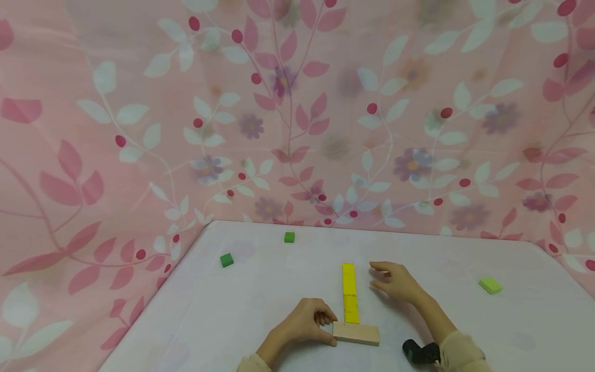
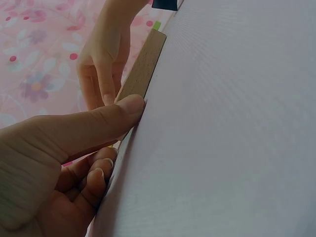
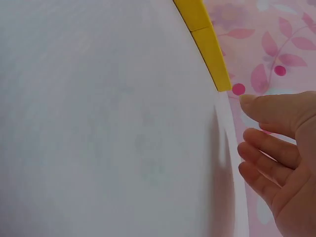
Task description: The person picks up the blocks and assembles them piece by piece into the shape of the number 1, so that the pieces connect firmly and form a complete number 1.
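A plain wooden block [image 1: 357, 333] lies crosswise on the white table, its long side facing the near end of a yellow row. My left hand [image 1: 304, 323] pinches the block's left end, thumb on the near side; the left wrist view shows the thumb [image 2: 131, 106] against its face. Two yellow blocks [image 1: 349, 281] stand end to end, running away from the wooden one. To the right of their far end, my right hand [image 1: 395, 281] hovers with fingers apart, holding nothing. In the right wrist view its thumb tip is close to the yellow row's end [image 3: 219, 79].
Two green blocks lie farther back, one at the left [image 1: 226, 260] and one near the rear edge [image 1: 290, 237]. A light green block [image 1: 490, 285] is at the right. Beside the right sleeve is a black device [image 1: 420, 352]. Floral cloth [image 1: 297, 129] hangs behind the table.
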Demonstrator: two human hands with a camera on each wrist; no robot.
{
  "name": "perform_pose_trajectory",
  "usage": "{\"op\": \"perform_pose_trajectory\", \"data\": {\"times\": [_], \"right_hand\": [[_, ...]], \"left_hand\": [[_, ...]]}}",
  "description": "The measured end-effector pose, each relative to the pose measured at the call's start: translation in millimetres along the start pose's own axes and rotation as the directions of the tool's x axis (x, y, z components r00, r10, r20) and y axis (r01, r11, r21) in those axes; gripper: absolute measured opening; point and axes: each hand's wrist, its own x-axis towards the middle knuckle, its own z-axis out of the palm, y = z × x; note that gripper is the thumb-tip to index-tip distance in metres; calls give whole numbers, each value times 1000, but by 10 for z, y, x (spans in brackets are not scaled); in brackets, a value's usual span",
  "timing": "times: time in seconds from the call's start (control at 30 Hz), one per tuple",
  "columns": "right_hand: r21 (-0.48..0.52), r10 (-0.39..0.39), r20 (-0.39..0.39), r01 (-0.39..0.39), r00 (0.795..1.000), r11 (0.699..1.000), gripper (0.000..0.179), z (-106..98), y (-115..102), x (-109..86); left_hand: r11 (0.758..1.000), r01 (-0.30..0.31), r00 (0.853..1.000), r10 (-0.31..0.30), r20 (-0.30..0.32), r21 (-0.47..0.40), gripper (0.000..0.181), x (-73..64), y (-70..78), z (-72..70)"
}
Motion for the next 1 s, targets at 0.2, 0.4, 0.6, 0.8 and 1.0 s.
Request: {"op": "perform_pose_trajectory", "data": {"times": [0.2, 0.4, 0.6, 0.8, 1.0], "right_hand": [[-33, 18, -65, -20, 998, 999, 41, -117, 5, -159], [-57, 9, -114, -16, 993, 998, 39, -277, 92, -343], [-80, 57, -149, -70, 987, 994, 36, -435, 190, -488], [-107, 78, -171, -98, 982, 989, 36, -557, 286, -612], [-148, 117, -176, -144, 977, 978, 38, -694, 396, -719]], "left_hand": [[1000, -20, 1000, 20, -4, 6, 31, -5, 8, -4], [1000, -14, 1000, 14, -10, 6, 31, -11, 6, -4], [1000, -10, 1000, 10, -19, 3, 32, -9, -10, -4], [1000, -10, 1000, 10, -21, 6, 31, -11, -19, -7], [1000, -18, 1000, 18, -22, -1, 31, -15, -32, -2]]}}
